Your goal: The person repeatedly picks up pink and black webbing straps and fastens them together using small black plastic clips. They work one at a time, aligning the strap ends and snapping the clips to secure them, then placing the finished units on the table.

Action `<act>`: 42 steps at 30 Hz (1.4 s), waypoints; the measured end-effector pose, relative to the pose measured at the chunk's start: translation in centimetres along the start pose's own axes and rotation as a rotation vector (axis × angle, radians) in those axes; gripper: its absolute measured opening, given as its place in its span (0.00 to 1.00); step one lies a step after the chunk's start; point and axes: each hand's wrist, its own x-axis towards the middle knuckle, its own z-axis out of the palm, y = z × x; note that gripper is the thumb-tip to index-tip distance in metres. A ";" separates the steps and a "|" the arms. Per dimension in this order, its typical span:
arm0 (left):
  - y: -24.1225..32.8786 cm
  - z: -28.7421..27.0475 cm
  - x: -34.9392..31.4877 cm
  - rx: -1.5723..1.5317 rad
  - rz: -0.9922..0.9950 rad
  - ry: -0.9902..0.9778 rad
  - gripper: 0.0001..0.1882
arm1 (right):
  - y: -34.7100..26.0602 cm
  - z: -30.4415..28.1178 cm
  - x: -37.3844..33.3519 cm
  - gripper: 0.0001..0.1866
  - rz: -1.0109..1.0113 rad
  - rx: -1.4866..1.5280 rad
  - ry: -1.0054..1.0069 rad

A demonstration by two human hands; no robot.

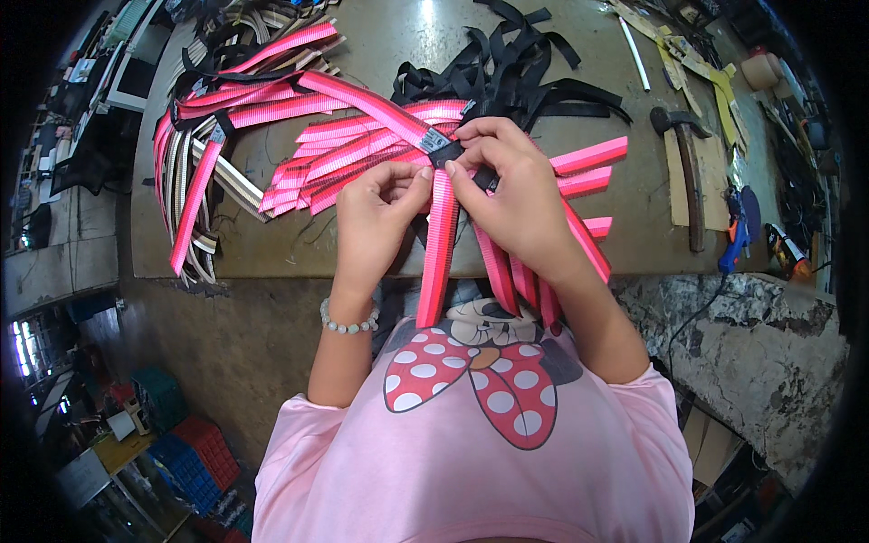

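Observation:
A pink webbing strap (441,240) with a dark red stripe hangs down over the table's front edge between my hands. At its upper end is a short black webbing piece (444,154), beside a small grey label (434,140). My left hand (380,204) is closed, thumb and fingers pinching at the left edge of the strap's top. With thumb and forefinger, my right hand (511,185) grips the black piece from the right. More pink straps (353,158) lie fanned out beneath and behind both hands, and several hang off the edge under my right forearm.
Loose black straps (493,72) are heaped behind my hands. Beige striped straps (195,195) drape over the table's left side. On the right, a hammer (695,181) rests on cardboard (677,195); beside it are a blue glue gun (738,240) with a cord and a tape roll (761,71).

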 end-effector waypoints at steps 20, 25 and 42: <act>2.8 -3.5 -1.5 0.796 0.274 0.333 0.13 | -0.2 -2.8 0.1 0.07 0.326 0.668 0.193; 3.5 -3.2 2.0 0.956 0.767 -0.012 0.17 | 0.7 -5.9 -1.3 0.09 0.450 0.697 0.262; 11.2 -23.8 10.2 0.829 0.378 0.638 0.18 | 6.8 -9.5 -4.7 0.09 0.461 0.771 0.350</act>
